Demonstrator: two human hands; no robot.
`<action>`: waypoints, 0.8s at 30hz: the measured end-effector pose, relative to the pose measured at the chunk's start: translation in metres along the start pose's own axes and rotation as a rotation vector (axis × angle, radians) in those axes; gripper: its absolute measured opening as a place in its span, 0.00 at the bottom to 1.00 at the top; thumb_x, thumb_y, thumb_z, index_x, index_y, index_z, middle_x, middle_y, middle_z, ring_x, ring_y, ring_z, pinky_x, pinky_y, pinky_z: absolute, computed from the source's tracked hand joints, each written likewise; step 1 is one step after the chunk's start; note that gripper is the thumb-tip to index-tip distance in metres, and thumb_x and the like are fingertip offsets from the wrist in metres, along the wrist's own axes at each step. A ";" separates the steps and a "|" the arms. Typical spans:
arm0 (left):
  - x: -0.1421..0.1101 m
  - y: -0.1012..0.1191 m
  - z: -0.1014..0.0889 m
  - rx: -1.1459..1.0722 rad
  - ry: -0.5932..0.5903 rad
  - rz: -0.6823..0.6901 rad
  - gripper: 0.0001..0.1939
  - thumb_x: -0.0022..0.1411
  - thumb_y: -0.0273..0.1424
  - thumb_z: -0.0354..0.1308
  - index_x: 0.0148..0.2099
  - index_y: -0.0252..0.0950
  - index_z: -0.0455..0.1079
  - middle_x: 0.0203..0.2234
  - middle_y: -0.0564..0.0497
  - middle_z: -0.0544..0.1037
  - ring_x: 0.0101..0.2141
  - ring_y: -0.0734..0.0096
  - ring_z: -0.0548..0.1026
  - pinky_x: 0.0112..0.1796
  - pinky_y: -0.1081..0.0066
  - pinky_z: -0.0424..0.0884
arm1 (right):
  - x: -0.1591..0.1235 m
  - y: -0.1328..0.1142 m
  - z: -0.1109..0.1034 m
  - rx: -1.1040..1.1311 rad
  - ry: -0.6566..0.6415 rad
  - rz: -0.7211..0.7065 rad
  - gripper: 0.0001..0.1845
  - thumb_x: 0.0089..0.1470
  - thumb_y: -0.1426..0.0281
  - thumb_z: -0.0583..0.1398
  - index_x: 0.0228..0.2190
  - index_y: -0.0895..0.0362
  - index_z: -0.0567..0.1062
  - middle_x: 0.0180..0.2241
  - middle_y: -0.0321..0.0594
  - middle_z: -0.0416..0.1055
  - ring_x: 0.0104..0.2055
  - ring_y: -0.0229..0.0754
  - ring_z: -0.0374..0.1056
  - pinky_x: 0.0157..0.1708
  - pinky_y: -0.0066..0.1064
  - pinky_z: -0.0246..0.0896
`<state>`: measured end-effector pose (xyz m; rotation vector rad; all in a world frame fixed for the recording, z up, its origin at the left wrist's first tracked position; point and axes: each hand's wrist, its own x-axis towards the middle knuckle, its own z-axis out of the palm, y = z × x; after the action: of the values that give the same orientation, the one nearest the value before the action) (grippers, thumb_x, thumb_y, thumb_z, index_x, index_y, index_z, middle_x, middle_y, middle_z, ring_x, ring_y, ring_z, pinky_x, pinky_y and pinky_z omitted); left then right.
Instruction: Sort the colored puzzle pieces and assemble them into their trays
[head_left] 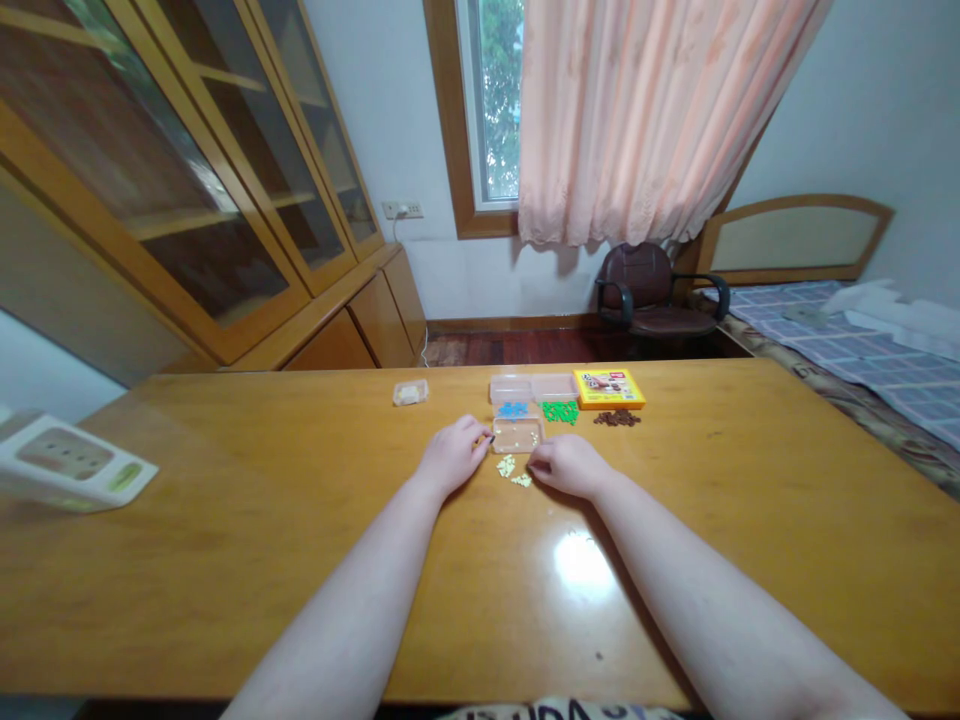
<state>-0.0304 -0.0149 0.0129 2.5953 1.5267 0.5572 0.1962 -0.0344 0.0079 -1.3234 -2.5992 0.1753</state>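
Observation:
My left hand [455,452] rests at the left edge of a small clear plastic box [517,448], fingers closed together. A tiny dark spot shows at its fingertips; I cannot make out what it is. A few pale yellow bits lie inside the box. Just in front of it, on the table, are two small clusters of pale yellow pieces [506,466]. My right hand [568,463] is beside these clusters with its fingertips pinched near the table, and whatever they hold is too small to name. Behind the box lie blue pieces [513,410] and green pieces [561,411].
Brown pieces [617,418] lie before a yellow box [609,388] at the right. Clear plastic trays [553,386] stand behind the green pieces. A small clear container [410,392] is at the back left. A white box-like object [75,462] stands at the table's left [225,560].

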 end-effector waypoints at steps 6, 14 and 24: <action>-0.004 -0.003 -0.009 0.031 -0.088 0.107 0.09 0.62 0.33 0.50 0.39 0.39 0.71 0.35 0.51 0.72 0.34 0.71 0.71 0.36 0.72 0.64 | 0.002 0.013 0.014 0.086 0.287 0.230 0.12 0.55 0.66 0.55 0.32 0.55 0.78 0.28 0.40 0.75 0.30 0.38 0.68 0.31 0.26 0.56; -0.006 -0.004 -0.007 -0.090 -0.266 0.185 0.07 0.58 0.33 0.54 0.38 0.43 0.73 0.33 0.53 0.72 0.34 0.72 0.71 0.36 0.75 0.64 | 0.001 0.011 0.014 0.202 0.219 0.203 0.12 0.55 0.67 0.54 0.35 0.54 0.78 0.28 0.39 0.76 0.28 0.37 0.67 0.30 0.26 0.56; -0.006 -0.001 -0.002 -0.114 -0.302 0.232 0.05 0.59 0.33 0.56 0.36 0.42 0.73 0.33 0.54 0.71 0.33 0.74 0.70 0.34 0.76 0.63 | -0.002 0.008 0.013 0.355 0.025 0.033 0.11 0.50 0.69 0.56 0.32 0.55 0.78 0.26 0.36 0.75 0.26 0.35 0.66 0.27 0.24 0.54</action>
<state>-0.0349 -0.0202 0.0132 2.6353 1.0814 0.2424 0.2002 -0.0317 -0.0061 -1.2291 -2.3815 0.5911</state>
